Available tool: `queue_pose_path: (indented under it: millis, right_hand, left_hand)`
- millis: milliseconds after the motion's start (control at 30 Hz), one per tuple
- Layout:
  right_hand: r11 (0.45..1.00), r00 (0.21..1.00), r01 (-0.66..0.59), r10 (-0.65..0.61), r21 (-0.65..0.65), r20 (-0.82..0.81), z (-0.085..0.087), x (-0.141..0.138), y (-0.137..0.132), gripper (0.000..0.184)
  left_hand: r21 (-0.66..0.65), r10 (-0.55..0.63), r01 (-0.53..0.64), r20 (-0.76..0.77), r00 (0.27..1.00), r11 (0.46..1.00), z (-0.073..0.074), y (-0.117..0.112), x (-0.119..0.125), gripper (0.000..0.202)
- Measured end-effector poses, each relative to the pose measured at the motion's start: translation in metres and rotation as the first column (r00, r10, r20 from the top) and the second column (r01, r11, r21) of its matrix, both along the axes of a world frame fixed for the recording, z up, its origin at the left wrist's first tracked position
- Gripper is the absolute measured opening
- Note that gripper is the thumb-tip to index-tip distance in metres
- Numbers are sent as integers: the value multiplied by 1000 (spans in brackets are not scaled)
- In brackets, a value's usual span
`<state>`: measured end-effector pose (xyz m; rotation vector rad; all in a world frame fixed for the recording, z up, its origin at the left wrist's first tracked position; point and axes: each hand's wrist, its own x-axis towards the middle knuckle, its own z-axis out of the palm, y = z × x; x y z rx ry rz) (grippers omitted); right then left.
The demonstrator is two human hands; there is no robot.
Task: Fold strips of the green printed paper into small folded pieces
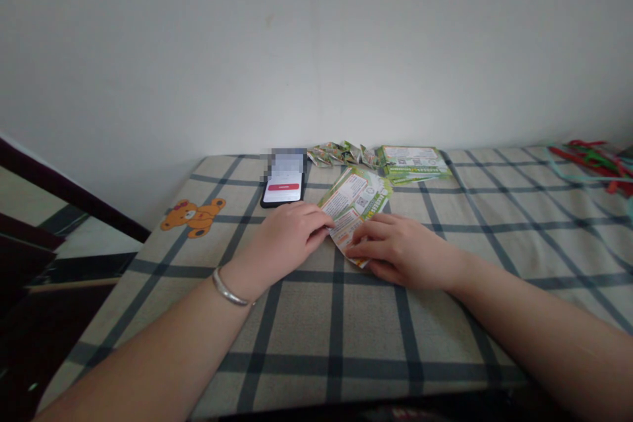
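A flat green-and-white printed carton point(349, 198), with small text and a square code on its face, lies slanted on the checked tablecloth. Whether it is folded flat or a single sheet, I cannot tell. My left hand point(297, 231), with a silver bangle at the wrist, has its fingers closed at the carton's left edge. On the lower right side, the fingers of my right hand point(395, 247) are bent over the carton and grip it near its bottom corner. Both thumbs are partly hidden.
Behind the carton lie several small crumpled-looking sachets point(341, 154) and a stack of similar printed cartons point(415, 161). A lit phone point(283, 188) rests to the left, near a bear picture point(194, 217). Red and green items point(598, 158) sit far right. The wall borders the tablecloth point(306, 323).
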<state>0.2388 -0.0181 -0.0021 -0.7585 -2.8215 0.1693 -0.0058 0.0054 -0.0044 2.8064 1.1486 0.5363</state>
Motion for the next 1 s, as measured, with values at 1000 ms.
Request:
queue_pose_path:
  millis: [1000]
  right_hand:
    - [874, 844, 366, -456, -319, -282, -12, -3, 1, 17]
  left_hand:
    - [-531, 218, 68, 457, 862, 845, -13, -12, 23, 27]
